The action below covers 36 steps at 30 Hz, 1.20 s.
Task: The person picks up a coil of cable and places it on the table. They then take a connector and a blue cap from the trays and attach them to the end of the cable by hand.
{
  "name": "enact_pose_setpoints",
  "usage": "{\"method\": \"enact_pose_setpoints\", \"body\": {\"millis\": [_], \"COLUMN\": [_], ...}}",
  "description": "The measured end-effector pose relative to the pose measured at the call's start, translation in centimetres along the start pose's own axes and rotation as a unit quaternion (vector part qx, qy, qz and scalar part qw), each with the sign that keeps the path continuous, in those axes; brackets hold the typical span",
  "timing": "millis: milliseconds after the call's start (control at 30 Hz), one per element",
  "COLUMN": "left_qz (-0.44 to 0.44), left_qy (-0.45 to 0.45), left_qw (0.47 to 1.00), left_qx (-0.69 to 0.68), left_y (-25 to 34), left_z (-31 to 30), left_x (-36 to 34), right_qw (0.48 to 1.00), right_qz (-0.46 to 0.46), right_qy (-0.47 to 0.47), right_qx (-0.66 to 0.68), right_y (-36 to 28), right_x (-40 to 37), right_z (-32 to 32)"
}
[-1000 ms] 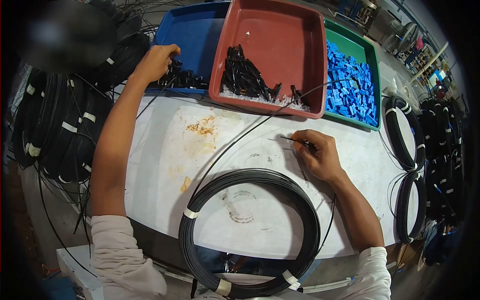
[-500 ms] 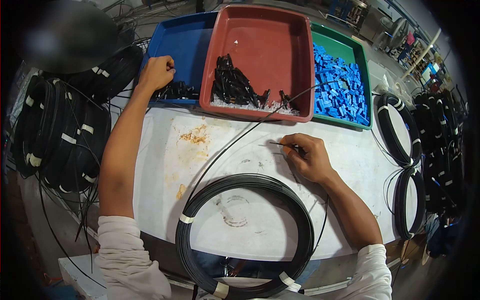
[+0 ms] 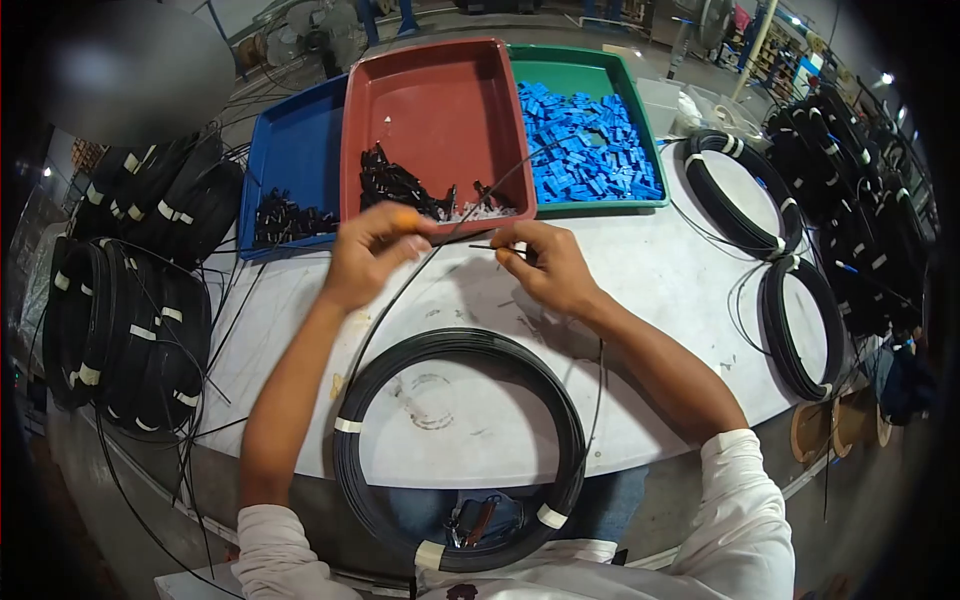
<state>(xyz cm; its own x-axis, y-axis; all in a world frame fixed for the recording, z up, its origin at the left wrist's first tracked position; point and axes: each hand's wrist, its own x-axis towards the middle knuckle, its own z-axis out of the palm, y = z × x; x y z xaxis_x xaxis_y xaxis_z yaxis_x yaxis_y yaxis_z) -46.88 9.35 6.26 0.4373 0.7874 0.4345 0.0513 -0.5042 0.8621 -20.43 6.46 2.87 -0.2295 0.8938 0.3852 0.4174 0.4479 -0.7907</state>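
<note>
My right hand [image 3: 552,268] pinches a thin black cable [image 3: 480,247] near its end, and the tip points left towards my other hand. My left hand [image 3: 368,258] is in front of the red tray, slightly blurred, its fingers drawn together with an orange cover on one fingertip. Whatever is between those fingers is too small to make out. Below both hands, a black cable coil [image 3: 352,470] bound with white tape leans across the table's front edge. Another length of the coil's cable runs up between my hands and over the red tray.
A blue tray [image 3: 300,140] and a red tray [image 3: 440,90] hold small black parts; clear bits also lie in the red one. Blue pieces [image 3: 590,150] fill a green tray [image 3: 640,120]. More coils are stacked left [image 3: 130,330] and lie right [image 3: 800,330] on the white table [image 3: 660,400].
My left hand has come out of the blue tray, moving right and down towards my right hand. The camera view has shifted. My right hand still holds the cable end.
</note>
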Motion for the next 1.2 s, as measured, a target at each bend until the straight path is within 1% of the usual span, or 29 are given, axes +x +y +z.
{"method": "enact_pose_setpoints", "body": {"millis": [67, 100, 133, 200, 267, 333, 367, 467, 533, 600, 767, 900, 933, 1000, 1033, 1067, 1100, 1133, 1167, 1200], "left_qz": [-0.039, -0.062, -0.077, -0.107, -0.095, -0.090, -0.101, -0.113, -0.127, -0.122, -0.142, -0.138, -0.125, -0.113, -0.107, -0.101, -0.102, -0.081, -0.059, -0.060], "left_qy": [-0.027, -0.042, -0.025, -0.020, -0.022, -0.022, -0.014, 0.002, 0.013, 0.006, 0.001, 0.005, 0.009, 0.011, -0.018, -0.047, -0.047, -0.045, -0.043, -0.043], "left_qw": [0.999, 0.997, 0.996, 0.991, 0.992, 0.992, 0.990, 0.987, 0.986, 0.987, 0.985, 0.985, 0.988, 0.991, 0.994, 0.993, 0.992, 0.995, 0.997, 0.997], "left_qx": [-0.021, -0.005, -0.048, -0.082, -0.083, -0.083, -0.094, -0.112, -0.107, -0.109, -0.094, -0.101, -0.087, -0.073, -0.011, 0.050, 0.050, 0.038, 0.027, 0.027], "left_y": [-0.9, -1.6, -2.2, -3.3, -4.2, -4.6, -4.7, -4.1, -3.5, -3.9, -3.6, -3.6, -3.7, -3.7, -3.5, -3.3, -3.1, -3.0, -2.8, -2.7], "left_z": [2.0, 2.4, 3.2, 3.6, 3.4, 2.9, 2.7, 2.8, 3.2, 3.2, 3.1, 3.3, 3.4, 3.4, 3.4, 3.3, 3.5, 3.8, 3.9, 3.9], "left_x": [-1.2, -1.6, -1.7, -1.9, -1.7, -2.2, -2.3, -2.5, -2.4, -2.4, -2.3, -2.3, -2.4, -2.5, -2.5, -2.5, -2.5, -2.6, -2.6, -2.6], "right_qw": [0.993, 0.997, 0.997, 0.995, 0.995, 0.995, 0.991, 0.992, 0.992, 0.994, 0.993, 0.993, 0.993, 0.988, 0.988, 0.991, 0.990, 0.990, 0.987, 0.979], "right_qz": [-0.094, -0.065, -0.065, -0.091, -0.087, -0.097, -0.115, -0.113, -0.115, -0.109, -0.108, -0.106, -0.106, -0.090, -0.089, -0.064, -0.037, -0.037, 0.018, 0.073], "right_qy": [0.038, 0.009, 0.011, -0.005, -0.028, 0.007, -0.003, -0.041, -0.044, -0.031, -0.032, -0.040, -0.040, -0.090, -0.090, -0.110, -0.130, -0.129, -0.149, -0.169], "right_qx": [-0.061, -0.028, -0.031, -0.029, -0.047, -0.003, -0.067, -0.046, -0.027, -0.008, -0.028, -0.036, -0.036, -0.088, -0.088, -0.030, 0.029, 0.030, 0.060, 0.090], "right_y": [0.2, -0.2, -0.4, -0.5, -0.1, 0.0, 0.1, 0.1, -0.1, -0.2, -0.4, -0.4, -0.5, -0.8, -0.7, -0.7, -0.7, -0.7, -0.9, -0.9], "right_x": [0.2, 0.2, 0.1, -0.1, -0.3, -0.7, -0.8, -0.8, -0.9, -0.8, -0.8, -0.8, -0.7, -0.3, -0.2, -0.2, -0.1, -0.1, 0.1, 0.2], "right_z": [0.3, 0.2, 0.2, 0.5, 0.6, 0.9, 0.6, 0.6, 0.8, 1.1, 1.1, 1.0, 0.7, 0.0, 0.0, 0.0, 0.0, -0.1, -0.2, -0.2]}}
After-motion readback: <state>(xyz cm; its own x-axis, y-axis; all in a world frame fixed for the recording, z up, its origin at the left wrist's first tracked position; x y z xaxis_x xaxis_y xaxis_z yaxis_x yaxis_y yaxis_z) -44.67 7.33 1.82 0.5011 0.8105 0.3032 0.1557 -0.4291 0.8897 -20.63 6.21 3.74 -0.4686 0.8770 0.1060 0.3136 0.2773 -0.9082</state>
